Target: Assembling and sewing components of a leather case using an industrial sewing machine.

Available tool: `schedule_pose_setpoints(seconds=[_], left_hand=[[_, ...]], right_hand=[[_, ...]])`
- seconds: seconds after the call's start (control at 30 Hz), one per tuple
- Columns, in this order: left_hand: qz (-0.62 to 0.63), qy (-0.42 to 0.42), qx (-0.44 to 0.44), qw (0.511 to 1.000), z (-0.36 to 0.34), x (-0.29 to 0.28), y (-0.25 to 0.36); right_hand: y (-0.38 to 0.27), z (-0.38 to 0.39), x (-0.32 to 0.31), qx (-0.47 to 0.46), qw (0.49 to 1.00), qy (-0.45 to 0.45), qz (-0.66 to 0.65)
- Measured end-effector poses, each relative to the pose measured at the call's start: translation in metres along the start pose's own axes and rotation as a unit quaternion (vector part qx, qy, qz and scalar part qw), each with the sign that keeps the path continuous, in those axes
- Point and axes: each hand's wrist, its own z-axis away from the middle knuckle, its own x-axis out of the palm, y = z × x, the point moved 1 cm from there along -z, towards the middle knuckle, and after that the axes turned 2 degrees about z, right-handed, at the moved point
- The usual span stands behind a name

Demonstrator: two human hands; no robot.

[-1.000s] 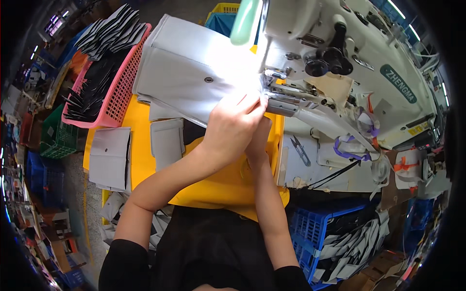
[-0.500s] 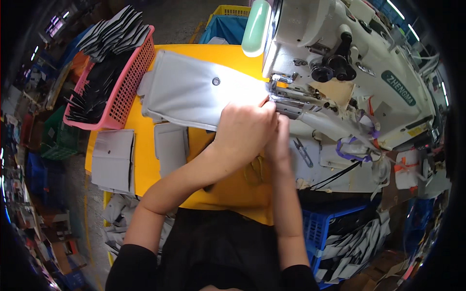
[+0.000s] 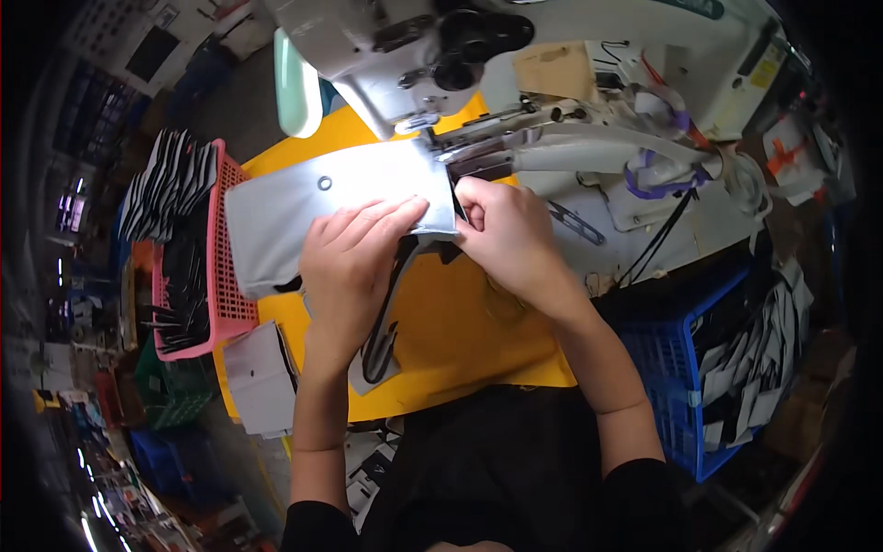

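Grey piece: the flat grey piece (image 3: 276,216), with a round eyelet (image 3: 325,183), is over the yellow tabletop (image 3: 460,322); its upper right corner is at the working end of the sewing machine (image 3: 354,37).
Left grip: the left hand (image 3: 354,253) lies flat on the piece, fingers stretched out; it seems to press, and it grasps nothing.
Right grip: the right hand (image 3: 510,235) has its fingers curled closed on the right edge of the piece; which layers it pinches is hidden.
Edge layers: a dark layer shows at this edge; if only one layer is pinched, the others may slip and become uneven.
Finger danger: the right fingers are just beside the metal arm (image 3: 483,166); if the machine runs, one could be caught.
Loose strip: a grey-and-black strip (image 3: 394,285) is by the left wrist; the forearm could drag it.
Basket side: the pink basket (image 3: 232,230) is close to the far end; turning the piece might snag its rim.
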Motion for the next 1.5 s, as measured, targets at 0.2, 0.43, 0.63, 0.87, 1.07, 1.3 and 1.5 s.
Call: schedule_pose_setpoints(seconds=[0.2, 0.43, 0.63, 0.87, 1.07, 1.3, 1.5], left_hand=[[0.015, 0.052, -0.034, 0.998, -0.009, 0.005, 0.002], [0.168, 0.061, -0.277, 0.944, 0.044, -0.022, 0.013], [0.307, -0.098, -0.265, 0.909, 0.037, 0.012, -0.032], [0.275, -0.202, -0.325, 0.882, -0.005, 0.003, -0.035], [0.31, -0.324, -0.366, 0.816, -0.024, -0.013, -0.053], [0.064, -0.496, -0.312, 0.808, -0.055, -0.024, -0.033], [0.049, -0.45, -0.359, 0.816, -0.06, -0.037, -0.04]], right_hand=[[0.001, -0.004, 0.004, 0.027, 0.998, 0.027, -0.052], [0.006, 0.014, 0.038, 0.012, 0.991, 0.135, -0.019], [0.031, 0.028, 0.086, 0.046, 0.989, 0.069, -0.123], [0.05, 0.028, 0.112, 0.022, 0.99, 0.049, -0.129], [0.065, 0.03, 0.112, 0.012, 0.991, 0.013, -0.132], [0.056, 0.031, 0.091, 0.038, 0.999, 0.0, 0.007], [0.05, 0.026, 0.088, 0.049, 0.999, 0.018, -0.004]])
